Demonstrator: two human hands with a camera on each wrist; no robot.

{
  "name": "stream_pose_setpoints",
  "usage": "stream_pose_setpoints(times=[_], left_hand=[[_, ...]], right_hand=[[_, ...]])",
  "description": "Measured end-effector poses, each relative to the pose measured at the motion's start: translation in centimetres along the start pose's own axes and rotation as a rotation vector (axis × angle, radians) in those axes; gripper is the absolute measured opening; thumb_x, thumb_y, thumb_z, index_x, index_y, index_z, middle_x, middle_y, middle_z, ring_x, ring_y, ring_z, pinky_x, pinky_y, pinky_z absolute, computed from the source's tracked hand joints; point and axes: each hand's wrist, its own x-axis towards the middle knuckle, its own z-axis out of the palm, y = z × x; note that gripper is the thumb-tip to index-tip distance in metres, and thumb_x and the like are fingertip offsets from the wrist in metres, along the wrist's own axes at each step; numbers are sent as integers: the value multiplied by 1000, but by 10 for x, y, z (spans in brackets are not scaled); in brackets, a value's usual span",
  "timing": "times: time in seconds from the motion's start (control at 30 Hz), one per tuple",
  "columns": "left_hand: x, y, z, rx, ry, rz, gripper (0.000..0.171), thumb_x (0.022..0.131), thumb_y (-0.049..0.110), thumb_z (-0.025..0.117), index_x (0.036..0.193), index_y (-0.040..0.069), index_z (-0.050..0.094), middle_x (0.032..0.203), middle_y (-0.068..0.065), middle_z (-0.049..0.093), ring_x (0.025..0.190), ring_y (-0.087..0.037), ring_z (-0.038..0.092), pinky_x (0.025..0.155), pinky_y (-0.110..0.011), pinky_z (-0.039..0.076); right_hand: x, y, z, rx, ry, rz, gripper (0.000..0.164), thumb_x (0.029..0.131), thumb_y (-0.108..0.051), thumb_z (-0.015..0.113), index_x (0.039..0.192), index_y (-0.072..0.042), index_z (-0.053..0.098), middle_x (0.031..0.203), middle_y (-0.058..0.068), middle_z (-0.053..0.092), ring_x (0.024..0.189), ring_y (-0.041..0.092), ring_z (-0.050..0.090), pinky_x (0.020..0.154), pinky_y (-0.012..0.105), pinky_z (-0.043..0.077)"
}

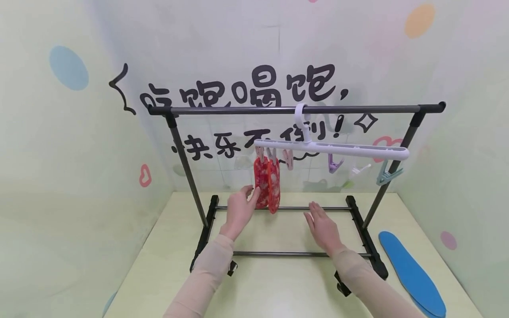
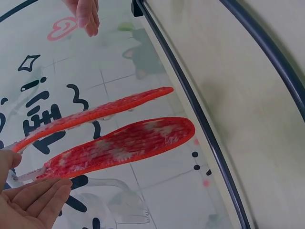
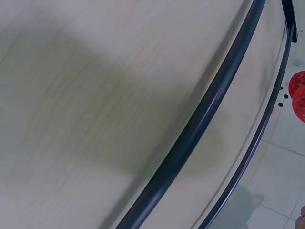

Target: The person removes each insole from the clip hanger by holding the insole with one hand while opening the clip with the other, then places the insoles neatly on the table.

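Two red mottled insoles (image 1: 273,187) hang side by side from clips at the left end of a lavender clip hanger (image 1: 358,150). In the left wrist view, the broad face of one insole (image 2: 128,148) and the thin edge of the other are seen. Beside them is my left hand (image 1: 241,207), its fingers fairly straight and the thumb apart; in the head view its fingertips overlap the left insole's edge. My right hand (image 1: 324,227) is held in the air right of the insoles, fingers extended and holding nothing. Only its fingertips (image 3: 300,222) enter the right wrist view.
The hanger's hook hangs on the top bar (image 1: 238,110) of a black rack. Farther right on the hanger are a pink clip (image 1: 288,159), a purple clip (image 1: 335,164), a white clip and a teal clip (image 1: 387,174). A blue insole (image 1: 413,274) lies on the table at right.
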Motion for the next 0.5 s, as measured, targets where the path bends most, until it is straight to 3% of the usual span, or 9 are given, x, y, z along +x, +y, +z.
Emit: stream_pose_setpoints(times=[0.27, 0.5], left_hand=[[7, 3, -5, 6, 0, 7, 46, 102, 36, 53, 125, -1, 64, 118, -20, 70, 108, -32, 69, 89, -43, 57], [21, 9, -8, -15, 0, 10, 45, 101, 34, 55, 126, -2, 63, 121, -20, 69, 109, -32, 68, 91, -45, 56]], right_hand=[[13, -21, 7, 38, -16, -13, 54, 103, -33, 51, 142, 5, 48, 148, 22, 48, 138, 36, 45, 107, 50, 44], [25, -40, 14, 67, -89, -8, 58, 103, -35, 51, 146, 4, 43, 152, 22, 42, 140, 37, 41, 107, 51, 43]])
